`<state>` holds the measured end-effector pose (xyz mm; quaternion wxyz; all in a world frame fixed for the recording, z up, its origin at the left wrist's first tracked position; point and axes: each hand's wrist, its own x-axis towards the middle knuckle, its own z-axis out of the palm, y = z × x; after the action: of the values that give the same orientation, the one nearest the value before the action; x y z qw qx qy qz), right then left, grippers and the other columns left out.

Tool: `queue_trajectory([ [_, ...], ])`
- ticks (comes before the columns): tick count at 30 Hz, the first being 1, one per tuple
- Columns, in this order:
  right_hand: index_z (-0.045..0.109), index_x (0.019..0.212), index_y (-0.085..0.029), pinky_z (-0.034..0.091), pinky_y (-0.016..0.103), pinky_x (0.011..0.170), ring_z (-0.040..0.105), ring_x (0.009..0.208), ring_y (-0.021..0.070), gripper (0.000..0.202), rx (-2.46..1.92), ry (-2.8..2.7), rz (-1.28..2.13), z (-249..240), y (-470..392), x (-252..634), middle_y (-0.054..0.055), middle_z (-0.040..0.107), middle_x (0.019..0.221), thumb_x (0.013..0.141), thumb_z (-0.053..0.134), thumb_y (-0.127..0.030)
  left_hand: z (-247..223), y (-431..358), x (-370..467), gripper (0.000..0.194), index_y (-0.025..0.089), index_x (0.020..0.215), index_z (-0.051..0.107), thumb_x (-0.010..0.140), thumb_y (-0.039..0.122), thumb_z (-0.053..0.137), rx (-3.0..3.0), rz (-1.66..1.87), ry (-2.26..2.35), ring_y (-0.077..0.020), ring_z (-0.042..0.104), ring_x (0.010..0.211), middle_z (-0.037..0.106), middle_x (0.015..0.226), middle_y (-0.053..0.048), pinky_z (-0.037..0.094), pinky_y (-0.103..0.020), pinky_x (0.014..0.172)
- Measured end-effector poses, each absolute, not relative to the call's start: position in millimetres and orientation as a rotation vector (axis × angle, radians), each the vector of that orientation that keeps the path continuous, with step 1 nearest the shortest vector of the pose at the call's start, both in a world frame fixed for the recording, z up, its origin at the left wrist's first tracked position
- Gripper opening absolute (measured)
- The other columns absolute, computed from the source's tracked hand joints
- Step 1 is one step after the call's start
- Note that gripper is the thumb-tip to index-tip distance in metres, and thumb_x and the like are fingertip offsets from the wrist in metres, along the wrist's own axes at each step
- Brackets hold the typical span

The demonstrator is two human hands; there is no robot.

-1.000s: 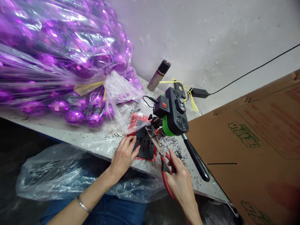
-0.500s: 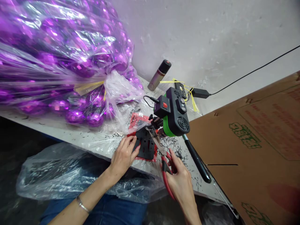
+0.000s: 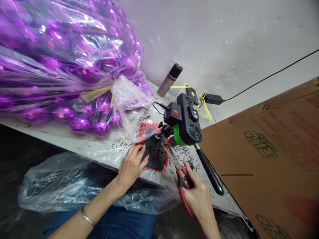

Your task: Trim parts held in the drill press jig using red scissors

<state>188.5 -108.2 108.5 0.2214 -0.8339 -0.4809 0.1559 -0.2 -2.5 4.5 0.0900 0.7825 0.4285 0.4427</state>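
At the right edge of the black slotted plate (image 3: 155, 156), the right hand (image 3: 199, 192) grips red-handled scissors (image 3: 177, 166), long axis slanting, blades forward-left; the left hand (image 3: 131, 162) lies unclenched on the plate's left side, green carton lettering (image 3: 261, 144) farther right being illegible.

A slim silver bracelet (image 3: 87, 217) is circling the left forearm (image 3: 106, 196), its rounded metal band gleaming. The right forearm (image 3: 210, 222) is showing bare, and the left hand (image 3: 131, 162) and right hand (image 3: 198, 196) are both going bare down to the fingertips. Blue jeans (image 3: 124, 223) are covering the legs, their cloth looking dark and creasing softly.
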Motion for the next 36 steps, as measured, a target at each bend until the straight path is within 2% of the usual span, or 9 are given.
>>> queue_trajectory([
  [4, 0.053, 0.139, -0.014, 0.055, 0.030, 0.079, 0.070, 0.089, 0.0225, 0.072, -2.311, -1.355, 0.409, 113, -102, 181, 0.008, 0.074, 0.107, 0.069, 0.059, -0.030, 5, -1, -2, 0.030, 0.011, 0.121, 0.056, 0.095, 0.025, 0.052, 2.330, 1.327, 1.263, -0.0261, 0.059, 0.102, 0.063, 0.109, -0.014, 0.056, -0.043, 0.088],
  [7, 0.054, 0.139, -0.016, 0.055, 0.031, 0.073, 0.069, 0.079, 0.0218, 0.072, -2.296, -1.461, 0.369, 116, -95, 177, 0.007, 0.075, 0.101, 0.068, 0.058, -0.028, 5, 0, -3, 0.031, 0.013, 0.123, 0.057, 0.095, 0.025, 0.051, 2.332, 1.335, 1.248, -0.0255, 0.060, 0.101, 0.063, 0.108, -0.013, 0.055, -0.043, 0.088],
  [9, 0.054, 0.138, -0.017, 0.055, 0.030, 0.071, 0.069, 0.077, 0.0208, 0.067, -2.272, -1.468, 0.345, 116, -95, 180, 0.007, 0.075, 0.101, 0.074, 0.058, -0.033, 4, 0, -3, 0.031, 0.015, 0.123, 0.058, 0.095, 0.026, 0.051, 2.325, 1.326, 1.229, -0.0248, 0.061, 0.101, 0.063, 0.108, -0.012, 0.056, -0.043, 0.088],
  [13, 0.061, 0.132, -0.017, 0.055, 0.031, 0.070, 0.069, 0.077, 0.0227, 0.060, -2.308, -1.481, 0.318, 114, -100, 187, 0.007, 0.075, 0.095, 0.075, 0.060, -0.036, 4, 0, -3, 0.031, 0.015, 0.123, 0.058, 0.094, 0.026, 0.052, 2.300, 1.328, 1.247, -0.0260, 0.060, 0.104, 0.063, 0.109, -0.012, 0.055, -0.044, 0.090],
  [16, 0.056, 0.137, -0.017, 0.054, 0.033, 0.081, 0.070, 0.090, 0.0247, 0.063, -2.248, -1.462, 0.378, 114, -99, 186, 0.010, 0.073, 0.111, 0.077, 0.060, -0.038, 5, -1, -3, 0.031, 0.015, 0.123, 0.058, 0.095, 0.026, 0.052, 2.292, 1.335, 1.235, -0.0252, 0.060, 0.103, 0.063, 0.110, -0.012, 0.055, -0.043, 0.090],
  [21, 0.061, 0.131, -0.020, 0.056, 0.031, 0.073, 0.071, 0.086, 0.0240, 0.058, -2.342, -1.480, 0.390, 115, -101, 190, 0.006, 0.074, 0.104, 0.075, 0.060, -0.031, 6, -1, -3, 0.031, 0.013, 0.122, 0.059, 0.095, 0.026, 0.052, 2.304, 1.312, 1.246, -0.0260, 0.060, 0.103, 0.063, 0.109, -0.013, 0.055, -0.043, 0.089],
  [26, 0.054, 0.137, -0.019, 0.055, 0.029, 0.086, 0.069, 0.101, 0.0223, 0.065, -2.192, -1.461, 0.531, 117, -100, 192, 0.007, 0.069, 0.121, 0.073, 0.059, -0.026, 6, 0, -3, 0.030, 0.012, 0.121, 0.058, 0.094, 0.024, 0.052, 2.288, 1.332, 1.225, -0.0253, 0.060, 0.103, 0.063, 0.109, -0.013, 0.055, -0.042, 0.090],
  [30, 0.069, 0.119, -0.023, 0.056, 0.026, 0.073, 0.071, 0.090, 0.0220, 0.047, -2.296, -1.505, 0.403, 118, -102, 197, 0.004, 0.074, 0.106, 0.074, 0.059, -0.028, 5, -1, -3, 0.030, 0.013, 0.121, 0.058, 0.095, 0.025, 0.051, 2.277, 1.328, 1.239, -0.0252, 0.060, 0.102, 0.063, 0.109, -0.013, 0.056, -0.042, 0.088],
  [36, 0.056, 0.135, -0.020, 0.055, 0.029, 0.074, 0.069, 0.087, 0.0228, 0.063, -2.298, -1.528, 0.390, 117, -102, 197, 0.005, 0.072, 0.103, 0.073, 0.058, -0.029, 5, -1, -2, 0.030, 0.015, 0.122, 0.058, 0.095, 0.025, 0.051, 2.273, 1.342, 1.242, -0.0249, 0.060, 0.102, 0.064, 0.108, -0.012, 0.056, -0.042, 0.088],
])
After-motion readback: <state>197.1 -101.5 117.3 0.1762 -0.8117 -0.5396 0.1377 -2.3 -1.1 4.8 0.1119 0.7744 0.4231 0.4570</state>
